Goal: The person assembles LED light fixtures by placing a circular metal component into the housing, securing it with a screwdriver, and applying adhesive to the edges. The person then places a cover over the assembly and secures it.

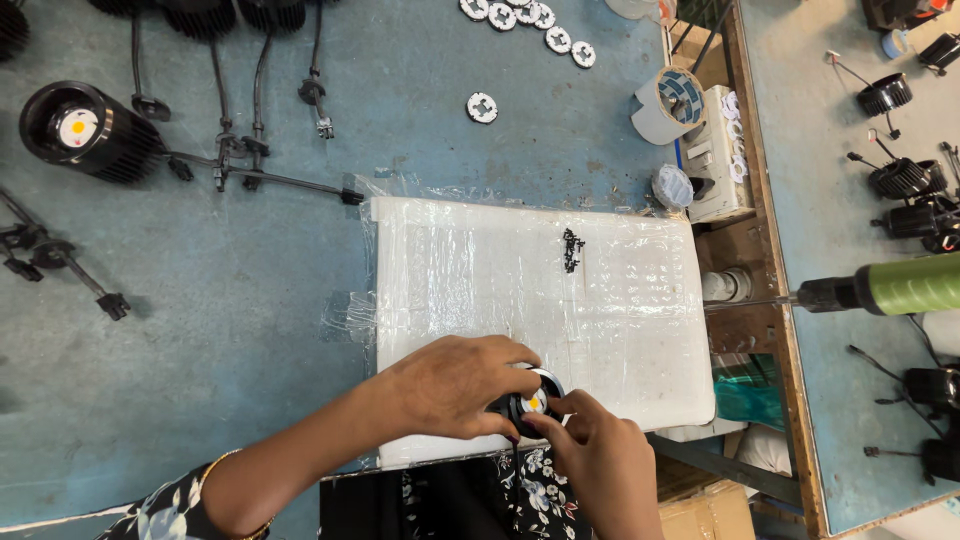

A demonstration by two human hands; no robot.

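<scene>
A small round black lamp housing with a shiny metal rim and a yellow LED disc at its centre sits on the near edge of a white foam pad wrapped in clear plastic film, which lies on a worn blue worktable. The left hand curls over the housing from the left, its fingers closed around the rim and holding it. The right hand comes up from the near side, its fingertips pinched together against the housing's near right edge; what they pinch, if anything, is too small to tell. The left forearm wears a thin gold bangle and a floral dark sleeve.

Farther up the pad lies a small heap of black screws. Beyond the pad, on the far part of the table, a single round white LED holder ring lies apart from a row of similar white rings at the far edge. To the far left rests a black finned cylindrical spotlight with a yellow LED, with black cables and connectors trailing to its right. At the right, a power screwdriver with a green body points its bit toward the pad. A roll of beige tape stands at the far right of the table, just beside a white socket block. More black finned lamp bodies lie on the neighbouring bench to the right.
</scene>
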